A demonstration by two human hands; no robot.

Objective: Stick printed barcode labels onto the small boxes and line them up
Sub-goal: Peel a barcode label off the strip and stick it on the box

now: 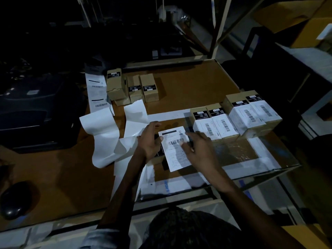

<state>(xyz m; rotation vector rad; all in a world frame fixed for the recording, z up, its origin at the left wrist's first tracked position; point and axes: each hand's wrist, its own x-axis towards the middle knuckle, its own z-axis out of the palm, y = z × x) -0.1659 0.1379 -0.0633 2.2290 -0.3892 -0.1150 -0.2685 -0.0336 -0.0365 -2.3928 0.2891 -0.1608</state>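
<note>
Four labelled boxes point(235, 116) line up at right; three bare boxes point(131, 87) wait far left. Left hand point(150, 141) apparently grips the current box point(159, 155), right hand point(199, 146) flat, smoothing its label point(175, 150).

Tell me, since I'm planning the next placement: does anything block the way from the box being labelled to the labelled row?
Nothing visible does: bare table separates the box under the label from the labelled row.
</note>
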